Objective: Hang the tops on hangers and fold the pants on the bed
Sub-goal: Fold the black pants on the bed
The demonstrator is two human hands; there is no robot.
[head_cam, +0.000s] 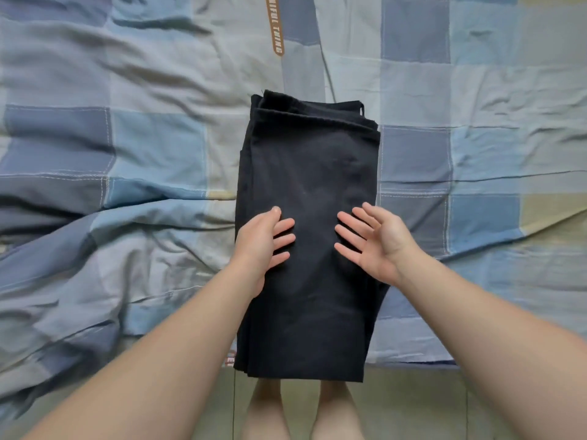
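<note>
Black pants (309, 173) lie folded lengthwise on the bed, in a long strip running away from me. Their near end hangs slightly over the bed's edge, and the far end shows stacked layers. My left hand (263, 241) hovers over the strip's left side with fingers spread and straight. My right hand (370, 239) is over the right side, palm turned inward, fingers straight. Neither hand holds anything. No tops or hangers are in view.
The bed is covered by a rumpled blue, grey and beige patchwork quilt (127, 154) with a brown lettered strip (275, 25) at the far middle. The bed's near edge (444, 365) meets a pale floor, where my bare legs (270, 414) stand.
</note>
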